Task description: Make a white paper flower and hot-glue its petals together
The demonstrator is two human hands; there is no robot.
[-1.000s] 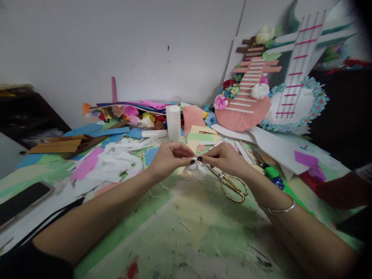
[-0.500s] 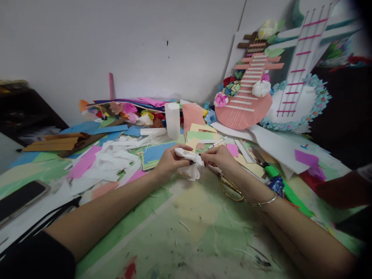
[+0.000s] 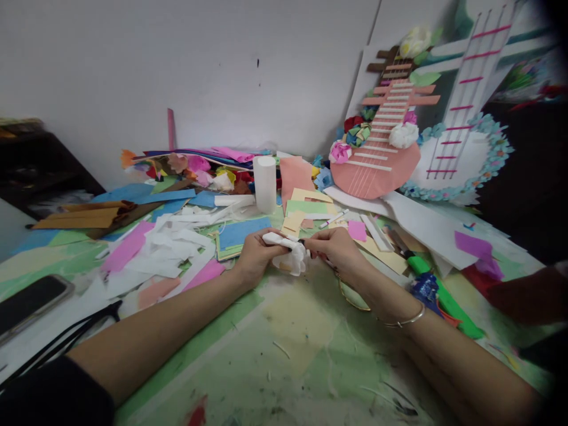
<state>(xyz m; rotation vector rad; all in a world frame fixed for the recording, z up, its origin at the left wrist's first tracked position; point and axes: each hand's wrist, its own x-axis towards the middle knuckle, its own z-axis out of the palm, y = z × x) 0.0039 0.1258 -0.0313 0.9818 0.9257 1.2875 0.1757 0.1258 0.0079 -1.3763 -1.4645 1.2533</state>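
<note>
Between my hands, just above the table, is a white paper flower (image 3: 298, 259) with loose, curled petals hanging at its lower side. My left hand (image 3: 260, 254) is closed around its folded left end, thumb and fingers pinching the paper. At the flower's right edge my right hand (image 3: 332, 245) pinches with thumb and forefinger; the fingertips partly hide the paper there. A pair of gold-handled scissors (image 3: 354, 297) shows under my right palm, mostly covered by the hand; whether the palm grips them I cannot tell.
White paper scraps (image 3: 166, 251) and a blue sheet stack (image 3: 244, 232) lie to the left, near a phone (image 3: 35, 305). Behind stands a white paper roll (image 3: 265, 184). Paper-craft instruments (image 3: 377, 168) lean at the back right. A green-handled knife (image 3: 448, 302) lies right.
The flower has turned slightly in my fingers, showing its rounded petals more. My right hand has shifted a little, and the scissors are more hidden beneath it.
</note>
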